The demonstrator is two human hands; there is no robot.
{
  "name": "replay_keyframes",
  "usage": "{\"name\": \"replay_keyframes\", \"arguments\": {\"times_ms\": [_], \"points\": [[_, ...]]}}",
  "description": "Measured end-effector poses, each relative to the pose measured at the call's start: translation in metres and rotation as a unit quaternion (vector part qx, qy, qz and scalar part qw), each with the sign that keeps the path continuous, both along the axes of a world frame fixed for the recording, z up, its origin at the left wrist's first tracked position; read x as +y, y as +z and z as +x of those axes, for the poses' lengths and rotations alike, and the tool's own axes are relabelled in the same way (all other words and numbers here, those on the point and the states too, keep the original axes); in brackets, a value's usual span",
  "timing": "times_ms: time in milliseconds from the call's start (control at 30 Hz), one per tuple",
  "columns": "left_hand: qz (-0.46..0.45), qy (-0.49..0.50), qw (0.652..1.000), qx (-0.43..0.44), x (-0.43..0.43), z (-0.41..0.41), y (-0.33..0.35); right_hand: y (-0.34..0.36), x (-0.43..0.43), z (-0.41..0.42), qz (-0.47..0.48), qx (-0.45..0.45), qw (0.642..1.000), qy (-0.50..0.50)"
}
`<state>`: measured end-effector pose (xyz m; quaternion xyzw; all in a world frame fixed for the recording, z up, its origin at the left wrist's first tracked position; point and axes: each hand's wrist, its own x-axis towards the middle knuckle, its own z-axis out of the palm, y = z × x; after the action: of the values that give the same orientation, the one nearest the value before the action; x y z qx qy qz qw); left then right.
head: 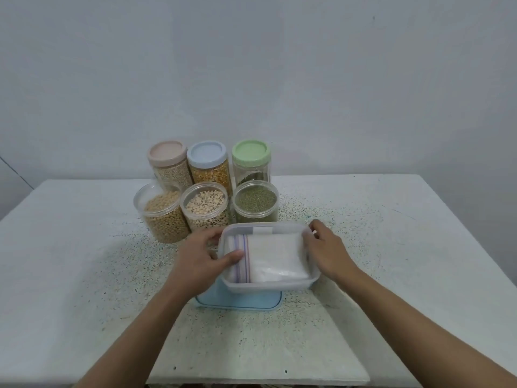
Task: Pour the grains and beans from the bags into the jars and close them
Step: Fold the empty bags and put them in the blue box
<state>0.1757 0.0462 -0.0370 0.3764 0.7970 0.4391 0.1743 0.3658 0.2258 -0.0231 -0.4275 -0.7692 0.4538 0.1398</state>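
Observation:
A clear rectangular container [268, 287] sits in front of me on its light blue lid [237, 302]. Inside lies a zip bag of white grains [275, 257]. My left hand [201, 256] grips the container's left rim, thumb over the bag's zip end. My right hand [326, 252] holds the right rim with curled fingers. Behind stand three open jars: soybeans [163, 217], pale split beans [205, 210] and green mung beans [256, 205]. Further back are three closed jars with a pink lid [167, 152], a blue lid [206, 153] and a green lid [251, 151].
The speckled white table [84, 247] runs to edges left, right and near me. A plain wall [251, 65] stands right behind the jars.

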Motion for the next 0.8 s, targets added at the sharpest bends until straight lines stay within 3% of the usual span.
{"name": "replay_keyframes", "arguments": {"times_ms": [100,200,300,400,633,800], "points": [[0.0,-0.033,0.999,0.031,0.025,0.024,-0.004,-0.002,0.025,0.023,-0.013,-0.035,0.999,0.001],[0.005,-0.039,0.999,0.006,0.052,0.049,-0.014,-0.004,0.048,0.046,0.065,-0.087,0.994,0.021],[0.001,-0.047,0.998,-0.031,0.074,0.069,-0.025,-0.008,0.063,0.066,0.163,-0.181,0.968,0.058],[-0.012,-0.056,0.997,-0.041,0.087,0.081,-0.036,-0.01,0.072,0.081,0.202,-0.243,0.943,0.105],[-0.021,-0.037,0.999,-0.014,0.103,0.093,-0.041,-0.013,0.088,0.097,0.187,-0.221,0.947,0.137],[-0.024,-0.046,0.999,0.006,0.101,0.1,-0.032,-0.015,0.095,0.1,0.265,-0.256,0.914,0.168]]}}
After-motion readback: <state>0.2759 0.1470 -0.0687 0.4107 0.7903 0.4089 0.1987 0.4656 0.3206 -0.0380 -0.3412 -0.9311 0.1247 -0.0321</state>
